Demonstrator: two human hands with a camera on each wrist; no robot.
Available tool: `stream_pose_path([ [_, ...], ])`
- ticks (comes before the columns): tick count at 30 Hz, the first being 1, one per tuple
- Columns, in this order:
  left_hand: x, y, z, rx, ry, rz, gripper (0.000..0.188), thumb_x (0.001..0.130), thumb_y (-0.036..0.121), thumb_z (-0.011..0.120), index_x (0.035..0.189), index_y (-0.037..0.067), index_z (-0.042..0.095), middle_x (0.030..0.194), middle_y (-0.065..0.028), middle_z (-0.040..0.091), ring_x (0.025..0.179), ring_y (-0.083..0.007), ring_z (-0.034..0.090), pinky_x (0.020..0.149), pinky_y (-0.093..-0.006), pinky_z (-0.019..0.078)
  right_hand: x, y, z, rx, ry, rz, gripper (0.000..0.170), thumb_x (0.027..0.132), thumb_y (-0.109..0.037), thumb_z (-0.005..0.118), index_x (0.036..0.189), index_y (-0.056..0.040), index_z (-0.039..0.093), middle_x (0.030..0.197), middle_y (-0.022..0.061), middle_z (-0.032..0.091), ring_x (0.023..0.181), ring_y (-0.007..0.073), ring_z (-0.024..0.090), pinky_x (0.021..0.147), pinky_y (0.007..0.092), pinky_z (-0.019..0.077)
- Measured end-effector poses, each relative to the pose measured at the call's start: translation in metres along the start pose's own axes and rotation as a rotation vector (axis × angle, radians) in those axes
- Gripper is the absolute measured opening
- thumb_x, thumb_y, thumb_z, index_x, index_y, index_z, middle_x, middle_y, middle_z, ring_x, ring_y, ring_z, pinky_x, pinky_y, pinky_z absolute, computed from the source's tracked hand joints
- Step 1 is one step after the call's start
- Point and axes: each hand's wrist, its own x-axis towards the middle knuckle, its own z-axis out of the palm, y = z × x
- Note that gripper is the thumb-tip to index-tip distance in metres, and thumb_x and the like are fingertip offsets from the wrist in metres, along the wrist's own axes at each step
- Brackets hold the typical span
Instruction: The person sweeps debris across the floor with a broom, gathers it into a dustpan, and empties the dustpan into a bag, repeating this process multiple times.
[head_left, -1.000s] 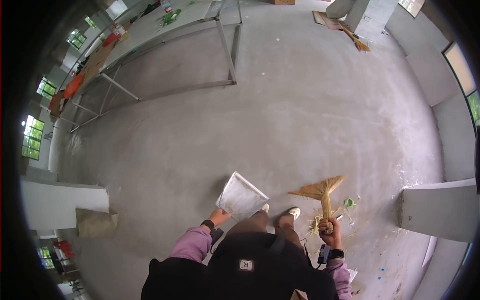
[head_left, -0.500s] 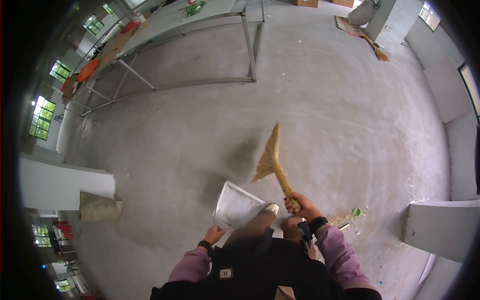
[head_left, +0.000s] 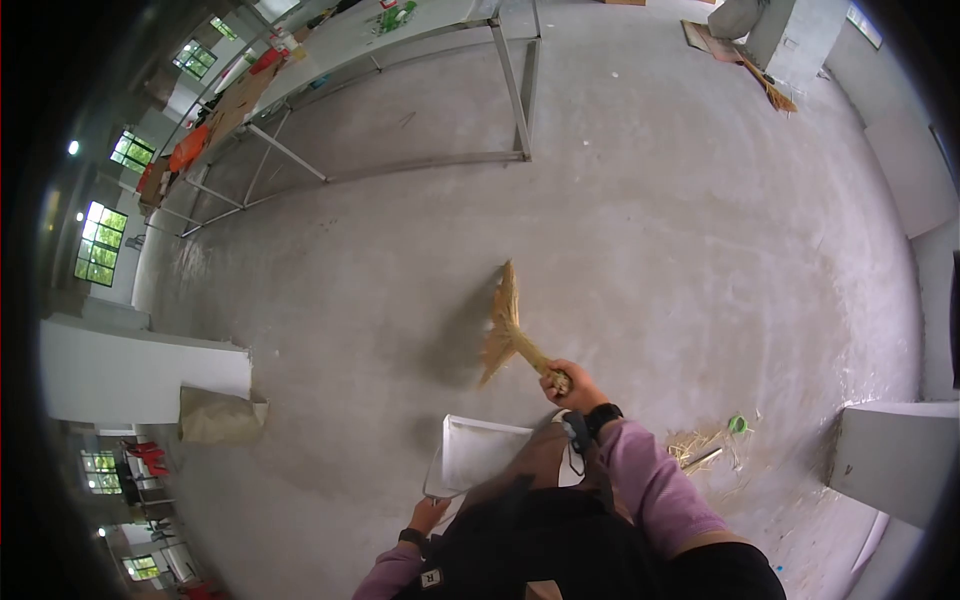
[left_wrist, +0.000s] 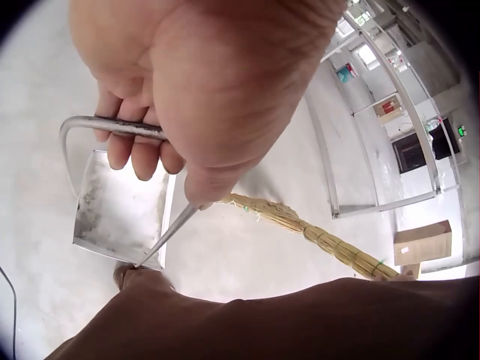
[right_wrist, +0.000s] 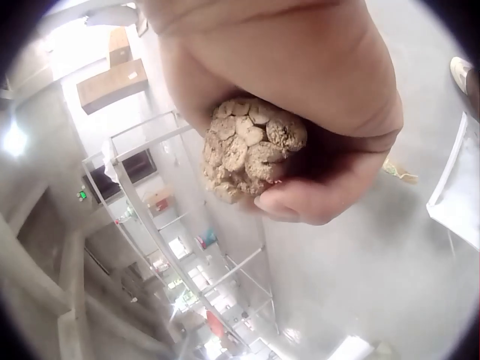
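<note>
The head view alone shows the whole straw broom (head_left: 512, 330), its bristles fanned out ahead of the dustpan (head_left: 480, 452), as well as the loose straw (head_left: 688, 446) scattered on the floor (head_left: 660, 250) to the person's right, a green ring (head_left: 738, 424) lying just beside it, and a second broom (head_left: 772, 90) far off near a pillar. The right wrist view gives what the head view barely shows: the butt of the broom's handle, a tight bundle of cut stalk ends, with the right grip (head_left: 572, 384) curled closely round it. The left wrist view shows how the left grip (head_left: 429, 514) holds the dustpan: its fingers hook over the bent metal rod (left_wrist: 127, 127) of the handle, and the pan lies beyond them with grey smudges over its white inside. That view also shows the broom's bound handle slanting away past the hand, and a cardboard box (left_wrist: 424, 244) beyond. The long worktop (head_left: 345, 55) on metal legs stands well apart from both hands. The broom runs from the right grip forward and to the left, its bristles farther from the person than the dustpan and apart from it; whether they touch the floor cannot be told. The dustpan sits just ahead of the left grip, close by the person's leg.
</note>
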Motion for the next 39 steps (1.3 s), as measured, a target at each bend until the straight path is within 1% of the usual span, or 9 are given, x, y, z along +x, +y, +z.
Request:
stream_pose_path([
  [6,0.004,0.011,-0.012,-0.116,-0.061,-0.063,0.044,0.076,0.043,0.058,0.074,-0.001,0.062,0.066,-0.0118,0.063,0.061,-0.0220,0.063,0.058,-0.0327,0.0486,-0.097,-0.012,-0.055,0.105,0.071,-0.101,0.020,0.082,-0.016,0.054,0.093,-0.0030,0.043,0.074,0.0057,0.047,0.060,0.0126,0.047,0.046,0.0228,0.0371],
  [8,0.022,0.013,-0.010,-0.063,-0.083,-0.067,0.043,0.076,0.041,0.057,0.073,-0.001,0.062,0.066,-0.0122,0.063,0.059,-0.0215,0.062,0.057,-0.0323,0.0486,-0.133,-0.018,-0.074,0.118,0.107,-0.173,0.031,0.081,-0.020,0.055,0.096,0.0040,0.042,0.071,0.0033,0.047,0.056,0.0105,0.046,0.045,0.0211,0.0369],
  [11,0.035,0.025,-0.025,0.414,-0.172,0.555,0.043,0.077,0.039,0.056,0.072,-0.003,0.062,0.065,-0.0134,0.062,0.059,-0.0213,0.062,0.056,-0.0322,0.0484,-0.189,-0.008,-0.099,0.215,0.128,-0.267,0.036,0.081,-0.020,0.055,0.102,0.0061,0.041,0.073,0.0036,0.048,0.056,0.0103,0.046,0.045,0.0206,0.0379],
  [18,0.095,0.097,-0.026,0.193,-0.233,0.360,0.042,0.078,0.037,0.055,0.073,-0.005,0.062,0.064,-0.0131,0.062,0.060,-0.0208,0.062,0.056,-0.0320,0.0470,-0.291,0.009,-0.154,0.483,0.104,-0.512,0.034,0.080,-0.018,0.055,0.102,0.0029,0.041,0.075,0.0032,0.048,0.055,0.0104,0.047,0.046,0.0207,0.0386],
  [21,0.127,0.114,-0.026,0.387,-0.206,0.504,0.039,0.078,0.035,0.057,0.073,-0.004,0.062,0.064,-0.0103,0.061,0.060,-0.0193,0.061,0.055,-0.0303,0.0468,-0.319,0.020,-0.171,0.487,0.104,-0.639,0.027,0.080,-0.019,0.054,0.098,-0.0028,0.043,0.073,0.0024,0.048,0.055,0.0103,0.048,0.045,0.0209,0.0390],
  [24,0.126,0.169,-0.027,0.125,-0.201,0.163,0.034,0.076,0.032,0.060,0.073,-0.003,0.061,0.064,-0.0068,0.060,0.058,-0.0168,0.058,0.054,-0.0295,0.0462,-0.337,0.026,-0.176,0.493,0.192,-0.745,0.019,0.081,-0.018,0.052,0.092,-0.0047,0.043,0.070,0.0022,0.047,0.054,0.0108,0.048,0.044,0.0213,0.0386],
  [26,0.116,0.210,-0.031,0.201,-0.202,0.168,0.032,0.075,0.030,0.061,0.072,-0.002,0.060,0.063,-0.0056,0.059,0.057,-0.0148,0.056,0.054,-0.0289,0.0449,-0.340,0.028,-0.155,0.496,0.285,-0.795,0.016,0.081,-0.015,0.050,0.091,-0.0054,0.042,0.069,0.0030,0.047,0.053,0.0115,0.048,0.043,0.0220,0.0381],
  [33,0.130,0.276,-0.020,0.346,-0.140,0.357,0.033,0.072,0.030,0.064,0.074,-0.003,0.059,0.066,-0.0068,0.059,0.061,-0.0132,0.054,0.055,-0.0303,0.0426,-0.335,0.035,-0.136,0.441,0.132,-0.850,0.015,0.082,-0.014,0.049,0.090,-0.0064,0.039,0.069,0.0025,0.046,0.055,0.0110,0.048,0.044,0.0228,0.0387],
  [39,0.148,0.318,-0.010,0.414,-0.101,0.502,0.037,0.071,0.030,0.067,0.081,-0.005,0.061,0.071,-0.0090,0.063,0.064,-0.0140,0.056,0.060,-0.0319,0.0447,-0.347,-0.006,-0.149,0.370,0.053,-0.882,0.018,0.081,-0.014,0.053,0.091,-0.0043,0.041,0.070,0.0031,0.048,0.054,0.0091,0.048,0.041,0.0202,0.0368],
])
